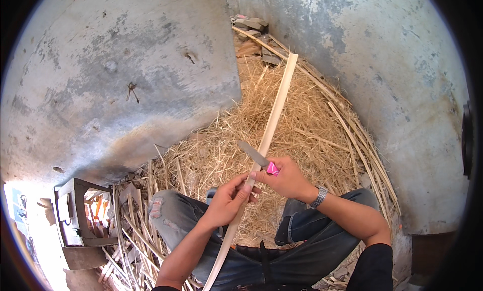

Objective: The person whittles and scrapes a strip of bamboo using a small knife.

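Observation:
A long, pale split bamboo strip (276, 110) slants from my lap up toward the far wall. Around its middle, the fingers of my left hand (230, 198) are closed. Just above, my right hand (286, 179) grips a knife (253, 153) by its handle, which has pink wrapping showing at the blade end. The broad grey blade lies across the strip and points to the upper left. My right thumb rests against the strip beside the blade. A metal-band watch is on my right wrist.
Pale shavings (216, 145) cover the floor ahead of me. Long bamboo strips (352, 125) lean along the right wall (402, 90). More strips (133, 225) lie at left by a dark frame (78, 210). Bricks (251, 24) are stacked at the far corner. A grey wall (126, 64) stands at left.

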